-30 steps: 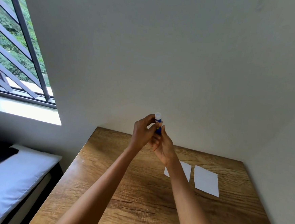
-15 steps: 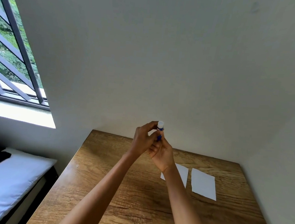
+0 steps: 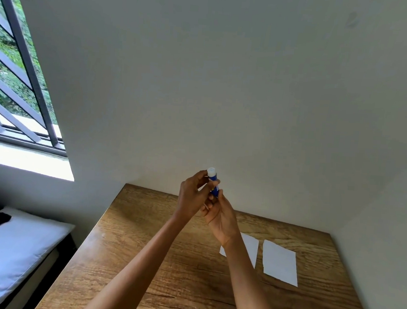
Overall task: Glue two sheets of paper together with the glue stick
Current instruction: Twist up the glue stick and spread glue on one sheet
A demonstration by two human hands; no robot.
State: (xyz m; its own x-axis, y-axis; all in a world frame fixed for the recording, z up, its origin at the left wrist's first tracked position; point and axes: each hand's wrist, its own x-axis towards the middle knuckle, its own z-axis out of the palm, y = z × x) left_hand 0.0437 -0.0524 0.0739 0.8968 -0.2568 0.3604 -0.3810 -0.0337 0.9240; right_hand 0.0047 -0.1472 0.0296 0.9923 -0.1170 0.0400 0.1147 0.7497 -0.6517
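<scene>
Broadly, the wooden table (image 3: 140, 259) is filling the lower middle of the view, sitting pushed into a corner of pale walls, and everything else is placed against it. Left of the table, a bed with a white cover (image 3: 7, 256) is lying below a barred window (image 3: 16, 78). On the table's far right part, two white paper sheets are lying flat, side by side and slightly apart: the right sheet (image 3: 280, 262) is showing whole, while the left sheet (image 3: 250, 247) is being partly hidden by the right forearm. Above the table's far edge, both hands are raised and meeting. The left hand (image 3: 190, 197) is curling its fingers around the upper part of the glue stick (image 3: 213, 183), the right hand (image 3: 219, 215) is pinching its lower end from beneath. The glue stick, blue with a white tip pointing up, is standing nearly upright, clamped between them, well clear of the table and the sheets.
</scene>
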